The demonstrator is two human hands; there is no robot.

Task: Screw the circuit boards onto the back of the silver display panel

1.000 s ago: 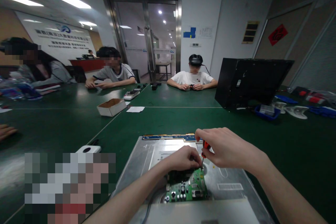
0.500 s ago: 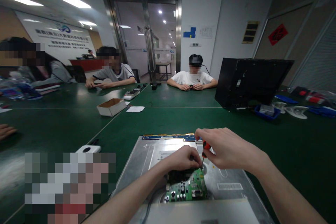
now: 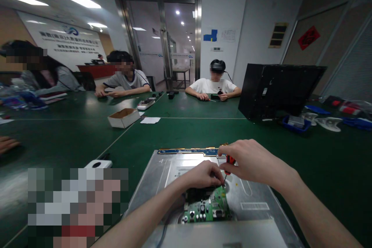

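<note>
A silver metal panel lies on the green table, with a green circuit board on it and a blue strip board along its far edge. My right hand grips a red and black screwdriver, its thin shaft pointing down at the board's far right corner. Beside the shaft's tip, my left hand has its fingers pinched together at that corner. Whatever is between those fingertips is too small to make out.
An open cardboard box and a white paper lie beyond the panel. A black monitor stands back right, near a blue tray. A white device lies left. Several people sit around the table.
My right hand has shifted slightly, with its fingers loosened around the screwdriver handle. My left hand stays at the board's corner. The person across now holds a dark object off the table.
</note>
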